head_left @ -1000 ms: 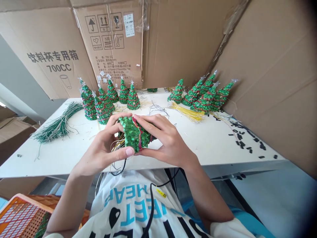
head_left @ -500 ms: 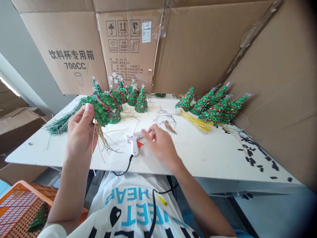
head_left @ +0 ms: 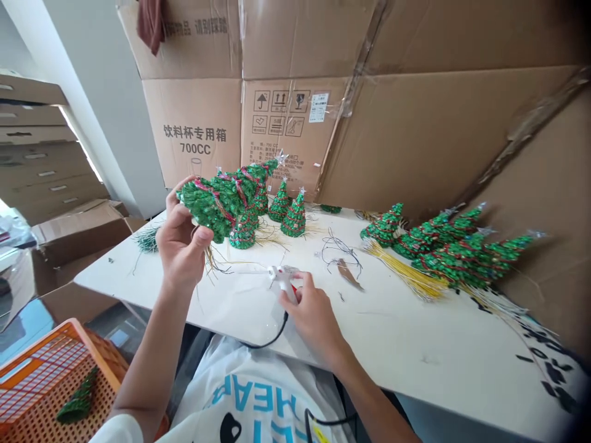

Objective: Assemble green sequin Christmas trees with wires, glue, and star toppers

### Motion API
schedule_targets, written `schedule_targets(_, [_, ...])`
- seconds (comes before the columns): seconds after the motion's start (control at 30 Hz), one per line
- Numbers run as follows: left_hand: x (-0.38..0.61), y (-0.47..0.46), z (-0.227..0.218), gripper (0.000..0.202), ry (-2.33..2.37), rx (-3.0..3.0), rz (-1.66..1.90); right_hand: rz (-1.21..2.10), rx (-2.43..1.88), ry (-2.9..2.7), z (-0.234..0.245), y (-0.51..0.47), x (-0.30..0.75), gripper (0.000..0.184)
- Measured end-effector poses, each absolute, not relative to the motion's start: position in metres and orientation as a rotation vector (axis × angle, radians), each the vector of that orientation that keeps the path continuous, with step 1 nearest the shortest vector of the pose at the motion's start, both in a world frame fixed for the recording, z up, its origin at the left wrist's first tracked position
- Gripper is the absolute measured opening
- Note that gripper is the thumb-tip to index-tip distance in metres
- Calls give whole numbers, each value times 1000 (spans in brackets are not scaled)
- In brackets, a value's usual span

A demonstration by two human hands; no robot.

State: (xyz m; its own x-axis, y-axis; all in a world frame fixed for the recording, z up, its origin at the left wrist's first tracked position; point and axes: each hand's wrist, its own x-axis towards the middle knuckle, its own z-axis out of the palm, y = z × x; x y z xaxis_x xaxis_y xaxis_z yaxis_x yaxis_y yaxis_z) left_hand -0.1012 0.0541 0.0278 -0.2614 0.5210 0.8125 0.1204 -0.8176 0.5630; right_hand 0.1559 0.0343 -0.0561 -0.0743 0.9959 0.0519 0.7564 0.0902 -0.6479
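Now the right hand [head_left: 316,314] is curled around the white glue gun [head_left: 282,277], where half a second ago it was only near it; the left hand [head_left: 182,249] grips the decorated tree [head_left: 224,197] by its base, tilted above the surface [head_left: 369,332], so both seem in hand together

Trees [head_left: 294,215] on table [head_left: 392,344] before cardboard [head_left: 415,135], wire bundle [head_left: 406,271] right of glue gun [head_left: 282,275], basket [head_left: 96,357] at lower left

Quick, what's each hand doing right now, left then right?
Left hand: closed, holding a tree.
Right hand: closed on the glue gun.
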Motion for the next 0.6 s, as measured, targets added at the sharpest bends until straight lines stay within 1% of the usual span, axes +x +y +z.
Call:
schedule_targets(0.07, [-102, 53, 29, 48, 718, 1713, 2275, 803, -1538, -1642, -58, 36, 158, 53])
schedule_targets(0.13, [-104, 51, 30, 48, 709, 1747, 2283, 926, -1289, -1395, -59, 35, 154, 63])
schedule_targets(0.2, [-105, 49, 31, 48, 720, 1800, 2263, 991, -1047, -1219, -58, 30, 146, 60])
schedule_targets(0.27, [-106, 47, 32, 47, 736, 1850, 2250, 1072, -868, -1123, -52, 21, 139, 50])
schedule_targets(0.4, [-105, 44, 33, 51, 761, 1952, 2184, 1343, -571, -1069, -34, -2, 133, 39])
schedule_targets(0.43, [-105, 43, 33, 53, 761, 1983, 2160, 1387, -518, -1082, -31, -7, 133, 38])
schedule_targets(0.5, [-103, 42, 34, 54, 759, 2057, 2109, 1426, -466, -1138, -30, -18, 135, 44])
schedule_targets(0.6, [-100, 40, 36, 52, 734, 2177, 2045, 1433, -479, -1246, -39, -28, 139, 50])
